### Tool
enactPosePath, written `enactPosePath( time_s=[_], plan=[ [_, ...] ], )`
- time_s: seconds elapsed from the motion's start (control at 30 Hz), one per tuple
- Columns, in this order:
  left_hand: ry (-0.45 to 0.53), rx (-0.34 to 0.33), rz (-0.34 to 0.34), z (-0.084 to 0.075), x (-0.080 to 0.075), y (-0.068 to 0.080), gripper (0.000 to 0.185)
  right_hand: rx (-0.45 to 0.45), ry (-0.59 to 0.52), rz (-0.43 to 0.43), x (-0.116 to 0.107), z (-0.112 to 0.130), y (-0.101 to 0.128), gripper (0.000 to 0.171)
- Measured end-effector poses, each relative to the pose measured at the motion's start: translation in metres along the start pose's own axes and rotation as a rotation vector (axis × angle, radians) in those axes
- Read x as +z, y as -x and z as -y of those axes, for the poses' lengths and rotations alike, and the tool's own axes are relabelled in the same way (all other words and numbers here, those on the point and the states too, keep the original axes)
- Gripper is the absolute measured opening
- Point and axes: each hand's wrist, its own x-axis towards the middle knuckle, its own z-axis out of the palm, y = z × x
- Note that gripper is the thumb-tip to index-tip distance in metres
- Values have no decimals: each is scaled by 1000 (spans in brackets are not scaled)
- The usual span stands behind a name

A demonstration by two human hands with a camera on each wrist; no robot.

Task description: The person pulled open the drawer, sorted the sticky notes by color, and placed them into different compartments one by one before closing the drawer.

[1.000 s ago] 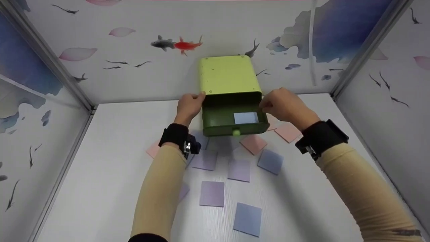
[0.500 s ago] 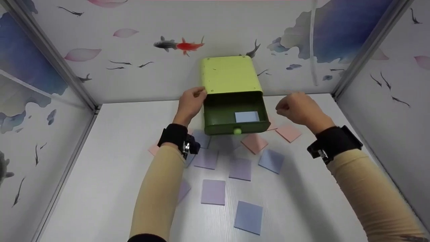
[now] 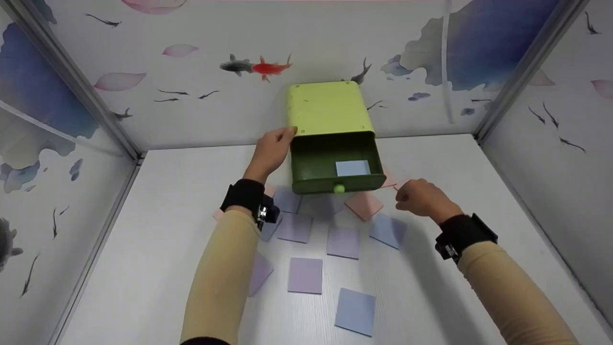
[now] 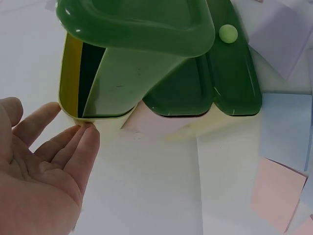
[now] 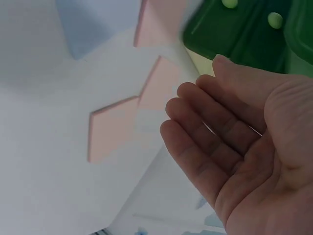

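Note:
A yellow-green cabinet [image 3: 330, 108] with dark green drawers stands at the back of the white table. Its top drawer [image 3: 311, 165] is pulled out, and a pale blue square tile [image 3: 353, 167] lies inside. My left hand [image 3: 270, 151] touches the cabinet's front left corner; in the left wrist view its fingertips [image 4: 89, 134] rest right at the yellow rim. Beside the drawer's right side, low over the table, my right hand [image 3: 424, 199] holds nothing. The right wrist view shows its fingers [image 5: 195, 161] loosely bent, with pink tiles [image 5: 112, 129] on the table beyond them.
Several square tiles lie spread over the table before the cabinet: purple [image 3: 305, 275], blue [image 3: 355, 311] and pink [image 3: 364, 206]. Lower drawers with round light green knobs [image 5: 275, 20] sit under the top one. Printed walls [image 3: 182, 115] enclose the table at the back and sides.
My right hand has left the drawer's right edge, moved out to the right and then come down toward the table. The left hand stays at the cabinet's corner; the drawer remains out.

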Motion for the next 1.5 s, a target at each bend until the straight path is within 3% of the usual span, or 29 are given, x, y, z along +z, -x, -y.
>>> enactPosePath(
  time_s=[0.23,0.47,0.63,0.9,1.27,1.5],
  plan=[
    [-1,-7,13,2,-2,2,50,49,5,70,42,-6,-5,34],
    [12,-13,23,3,1,2,58,134,41,119,74,-9,-9,64],
    [9,-10,31,3,1,3,58,137,96,109,88,-14,-13,64],
    [32,-7,66,3,0,6,57,142,47,107,90,-15,-14,65],
    [-26,12,71,4,0,5,53,168,21,134,84,-9,-13,67],
    [-49,49,38,3,2,4,44,170,41,159,82,-7,-17,64]
  ],
)
